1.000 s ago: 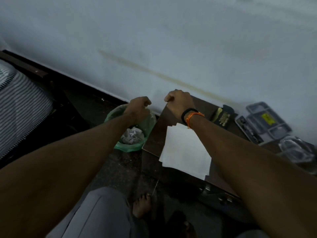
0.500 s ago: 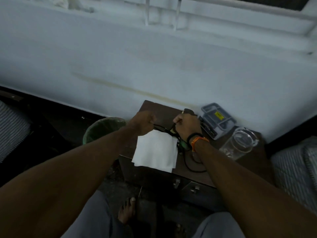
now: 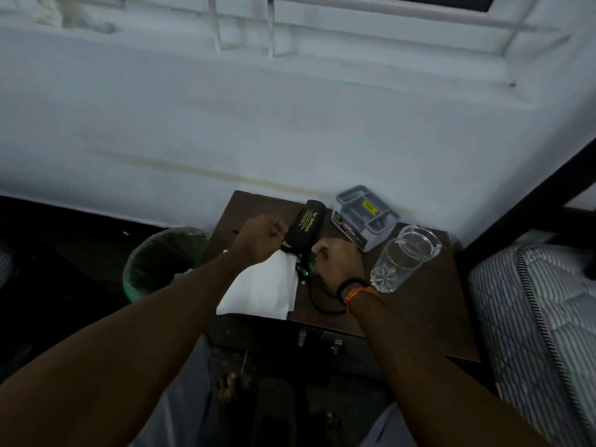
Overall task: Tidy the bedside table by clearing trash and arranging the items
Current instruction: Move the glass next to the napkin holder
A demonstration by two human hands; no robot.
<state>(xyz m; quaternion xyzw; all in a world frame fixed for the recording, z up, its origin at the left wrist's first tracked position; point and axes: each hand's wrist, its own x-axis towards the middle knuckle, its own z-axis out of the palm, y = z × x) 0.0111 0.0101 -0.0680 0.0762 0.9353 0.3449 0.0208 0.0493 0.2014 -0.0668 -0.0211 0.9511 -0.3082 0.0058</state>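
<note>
Dark wood bench (image 3: 419,317) sits against the wall between the green-lined bin (image 3: 158,262) and a striped mattress (image 3: 541,317). Both hands are over its middle, fists curled. Left hand (image 3: 263,235) looks pinched on the end of a thin black cable (image 3: 317,301); right hand (image 3: 337,261) is curled round the same cable lower down, near a small green light, though what exactly sits inside that fist I can't tell. The rest of the cable loops loose by the right wrist, so my read is they're gathering or coiling it, one hand anchoring and the other feeding. White paper sheets (image 3: 261,288) lie flat under the hands, overhanging the front edge; probably next for stacking or binning. Black spectacle case (image 3: 304,229) lies just behind the hands, grey compartment box (image 3: 364,217) against the wall, and a clear glass (image 3: 393,266) lies tipped against a glass ashtray (image 3: 422,240). The bin stands just beside the left edge, handy for trash. Arranging is only partly done, I'd judge.
</note>
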